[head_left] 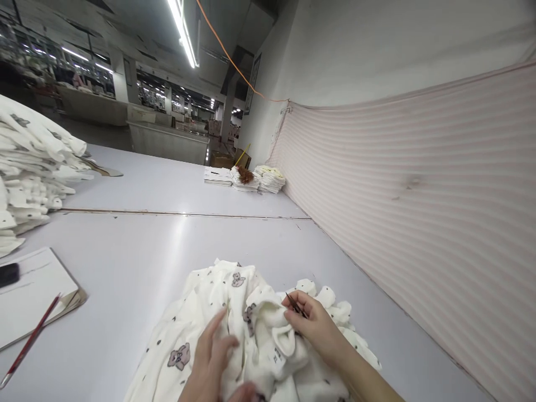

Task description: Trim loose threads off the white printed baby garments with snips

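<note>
A white garment (pixel 205 312) with printed bears and dark dots lies bunched on the table in front of me. My left hand (pixel 213 352) rests over its middle folds, fingers apart and slightly blurred. On the right, my right hand (pixel 312 321) is closed around small dark thread snips (pixel 296 306), whose pointed tip sticks out past the fingers. Those fingers are also at the edge of the cloth, near an opening with small dark print inside. How firmly they grip the fabric I cannot tell.
A tall pile of similar white garments (pixel 29 173) stands at the left. Nearer are a notebook (pixel 37 279), a dark phone-like object (pixel 9 274) and a red pen (pixel 31 340). Folded stacks (pixel 268 180) sit at the far end. Pink striped cloth (pixel 397 212) covers the right wall.
</note>
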Tool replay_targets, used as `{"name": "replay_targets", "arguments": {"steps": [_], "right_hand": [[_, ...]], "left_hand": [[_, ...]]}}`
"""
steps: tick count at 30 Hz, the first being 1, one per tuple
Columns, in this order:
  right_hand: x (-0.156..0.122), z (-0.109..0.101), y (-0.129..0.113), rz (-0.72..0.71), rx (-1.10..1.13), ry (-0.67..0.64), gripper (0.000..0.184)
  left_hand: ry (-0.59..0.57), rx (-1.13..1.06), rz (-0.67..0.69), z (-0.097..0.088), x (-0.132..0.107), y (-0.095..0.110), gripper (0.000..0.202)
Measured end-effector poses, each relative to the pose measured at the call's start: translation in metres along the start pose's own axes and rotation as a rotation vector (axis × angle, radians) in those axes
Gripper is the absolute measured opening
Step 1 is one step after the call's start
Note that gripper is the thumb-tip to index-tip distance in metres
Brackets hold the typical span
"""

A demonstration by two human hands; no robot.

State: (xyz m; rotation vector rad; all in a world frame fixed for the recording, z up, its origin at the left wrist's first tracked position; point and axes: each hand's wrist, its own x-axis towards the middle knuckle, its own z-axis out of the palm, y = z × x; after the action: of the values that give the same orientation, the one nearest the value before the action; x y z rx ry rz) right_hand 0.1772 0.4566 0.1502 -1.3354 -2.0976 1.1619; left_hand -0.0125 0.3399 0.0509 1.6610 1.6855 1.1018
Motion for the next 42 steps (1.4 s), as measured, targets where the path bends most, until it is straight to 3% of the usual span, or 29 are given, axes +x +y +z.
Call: {"name": "replay_targets", "arguments": {"steps": [2,6,8,11,13,15,20,24,28,32,34,38,42], "right_hand": [[-0.005,0.001,-0.001,-0.061,0.13,-0.062,0.012],[0.0,0.004,-0.001,-0.174,0.216,-0.181,0.014],[0.008,0.009,0.001,-0.2,0.163,-0.201,0.012],[0.013,0.018,0.001,-0.23,-0.064,-0.099,0.002],[0.009,0.02,-0.004,-0.259,-0.289,-0.022,0.015],[-0.001,0.018,-0.013,-0.267,-0.445,-0.001,0.022],[-0.028,0.008,-0.035,-0.176,-0.466,-0.004,0.015],[-0.031,0.01,-0.035,-0.174,-0.597,0.025,0.019],[-0.028,0.013,-0.033,-0.16,-0.589,0.019,0.023],[-0.027,0.011,-0.031,-0.117,-0.492,0.021,0.017],[-0.024,0.006,-0.027,-0.127,-0.431,0.029,0.015],[-0.014,-0.013,-0.008,-0.012,-0.137,0.262,0.019],[-0.011,-0.028,0.013,0.079,0.018,0.351,0.02]], "left_hand": [[0.04,-0.242,-0.019,-0.005,0.023,0.01,0.058],[-0.154,-0.64,-0.239,-0.011,0.053,0.023,0.053],[-0.254,-0.791,-0.258,-0.011,0.058,0.023,0.044],[-0.31,-0.98,-0.3,-0.007,0.056,0.019,0.044],[-0.286,-1.05,-0.337,-0.004,0.051,0.018,0.046],[-0.273,-1.059,-0.351,-0.002,0.047,0.018,0.046],[-0.209,-0.991,-0.321,-0.001,0.037,0.023,0.037],[-0.202,-0.84,-0.239,0.001,0.034,0.023,0.032],[-0.248,-0.672,-0.148,0.0,0.033,0.021,0.027],[-0.252,-0.702,-0.129,0.002,0.031,0.019,0.024],[-0.219,-0.829,-0.201,0.002,0.031,0.019,0.025],[-0.058,-1.205,-0.544,-0.006,0.036,0.02,0.035],[0.069,-1.268,-0.751,-0.01,0.042,0.02,0.039]]}}
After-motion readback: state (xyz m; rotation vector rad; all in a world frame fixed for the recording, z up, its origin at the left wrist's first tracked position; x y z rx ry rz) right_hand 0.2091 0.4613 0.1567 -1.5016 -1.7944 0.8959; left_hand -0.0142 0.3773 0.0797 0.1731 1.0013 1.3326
